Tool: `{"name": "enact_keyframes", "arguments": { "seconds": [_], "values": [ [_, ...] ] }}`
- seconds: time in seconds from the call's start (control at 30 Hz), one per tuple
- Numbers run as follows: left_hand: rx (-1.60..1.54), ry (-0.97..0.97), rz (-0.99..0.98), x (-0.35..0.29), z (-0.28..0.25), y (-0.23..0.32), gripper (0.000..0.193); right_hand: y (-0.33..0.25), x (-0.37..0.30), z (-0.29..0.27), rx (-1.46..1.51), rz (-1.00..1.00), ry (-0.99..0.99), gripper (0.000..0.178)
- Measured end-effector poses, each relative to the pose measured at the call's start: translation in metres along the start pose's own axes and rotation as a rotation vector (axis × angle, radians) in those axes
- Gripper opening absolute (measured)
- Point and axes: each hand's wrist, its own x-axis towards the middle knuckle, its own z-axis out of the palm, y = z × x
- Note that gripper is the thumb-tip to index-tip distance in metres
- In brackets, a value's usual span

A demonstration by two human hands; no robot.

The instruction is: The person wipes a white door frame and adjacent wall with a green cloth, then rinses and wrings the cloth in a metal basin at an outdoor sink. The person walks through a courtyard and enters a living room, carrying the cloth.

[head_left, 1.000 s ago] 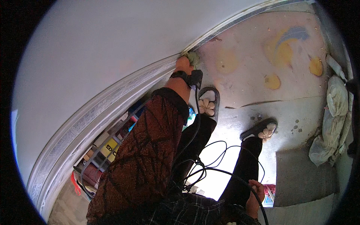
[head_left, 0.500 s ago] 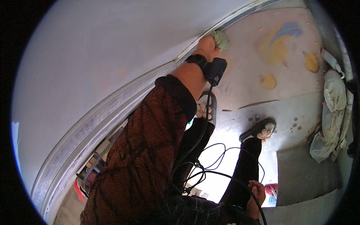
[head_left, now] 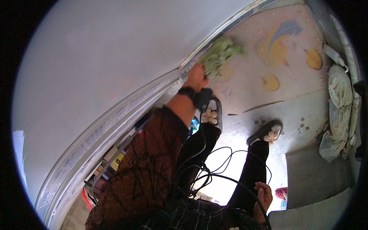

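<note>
My left hand [head_left: 196, 78] is closed on a pale green cloth [head_left: 222, 55], which is blurred by motion and spreads beyond my fingers. It hangs beside the metal-edged base of a large white panel [head_left: 107, 57], above a pinkish floor [head_left: 245, 73]. A black band with a small dark box sits on my left wrist, and a black cable runs from it. My right hand [head_left: 263, 195] is low by my right leg, its fingers loosely bent and holding nothing that I can see. Another part of the cable [head_left: 245, 186] passes close by it.
Black cable loops [head_left: 207, 172] hang between my legs. My dark shoes with flower trim [head_left: 268, 134] stand on the floor. Yellow stains [head_left: 313, 59] mark it farther off. Dirty plastic-wrapped bundles [head_left: 339, 96] lie along the right. A grey mat [head_left: 316, 178] is at lower right.
My left hand has come back toward me and slightly left along the panel's base. The green cloth, bunched up before, now spreads out and blurs. My right hand has hardly moved.
</note>
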Motion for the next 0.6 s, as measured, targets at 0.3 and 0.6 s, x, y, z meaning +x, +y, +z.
{"name": "enact_keyframes", "arguments": {
  "seconds": [0.3, 0.6],
  "values": [
    [0.458, -0.129, -0.294, -0.057, -0.027, -0.131, 0.055, -0.001, 0.001, 0.001, 0.021, 0.038, -0.003, 0.022],
    [0.157, 0.11, -0.024, 0.038, -0.009, -0.021, 0.061, 0.004, 0.001, 0.0, 0.037, 0.023, -0.009, 0.022]
  ]
}}
